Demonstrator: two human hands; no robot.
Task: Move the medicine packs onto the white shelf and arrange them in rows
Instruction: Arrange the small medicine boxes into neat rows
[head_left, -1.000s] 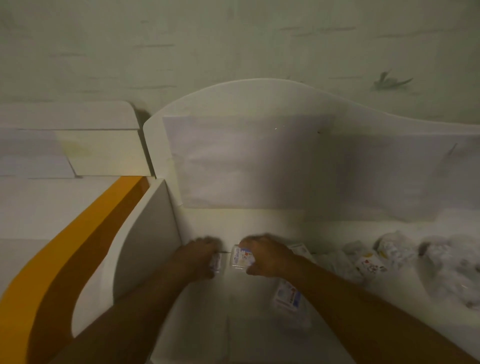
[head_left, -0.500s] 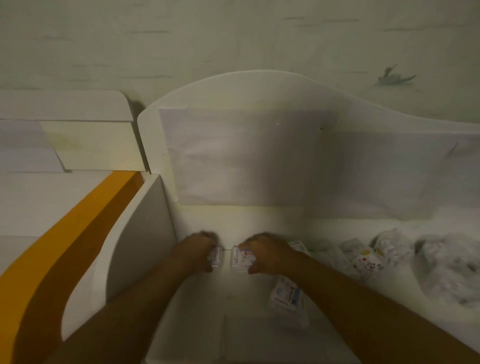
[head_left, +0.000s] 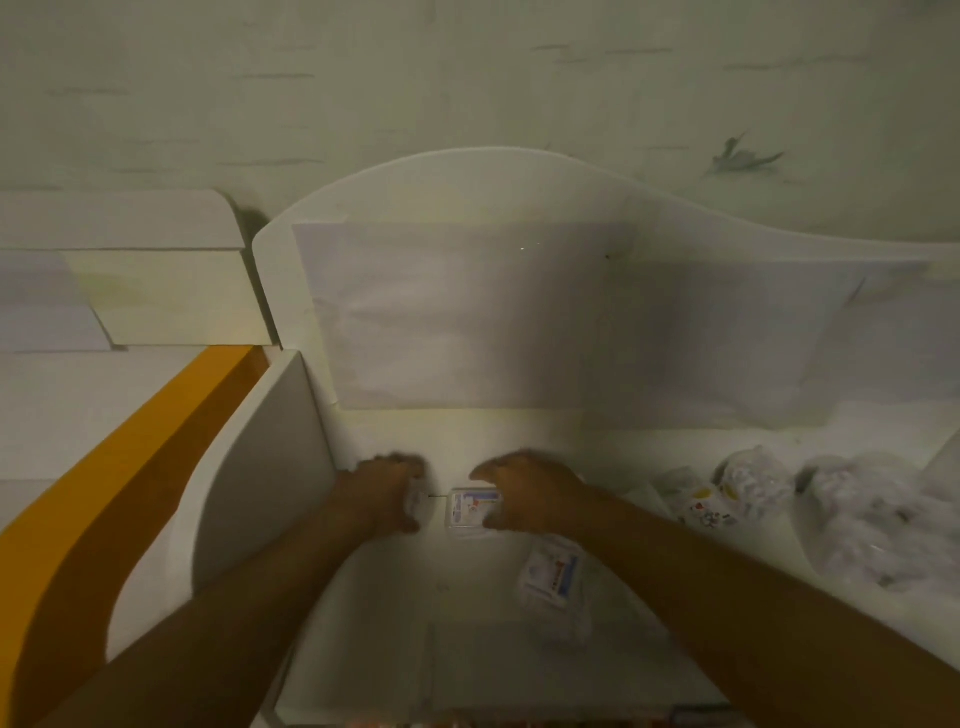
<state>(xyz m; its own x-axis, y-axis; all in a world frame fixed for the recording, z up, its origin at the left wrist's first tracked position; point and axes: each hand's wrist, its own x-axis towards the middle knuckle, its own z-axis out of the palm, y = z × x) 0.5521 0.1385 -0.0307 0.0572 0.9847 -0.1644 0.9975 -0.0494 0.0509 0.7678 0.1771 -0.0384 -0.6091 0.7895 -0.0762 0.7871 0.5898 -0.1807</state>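
On the white shelf (head_left: 467, 597), near its back left corner, my left hand (head_left: 382, 493) curls over a small white medicine pack (head_left: 417, 501) that shows only at its right edge. Beside it my right hand (head_left: 524, 491) grips a second white pack with blue and red print (head_left: 470, 512), thumb on the far side. A narrow gap separates the two packs. Another printed pack (head_left: 550, 574) lies flat on the shelf under my right forearm. More packs (head_left: 706, 506) lie loose to the right.
A white side panel (head_left: 265, 467) with an orange edge band (head_left: 130, 467) walls the shelf on the left. A curved white back panel (head_left: 467, 312) stands behind. Crumpled clear plastic bags (head_left: 872, 519) with packs fill the right side.
Both hands stay over the same two packs. My right hand has slid slightly right, so more of its pack shows and the gap between the packs is wider.
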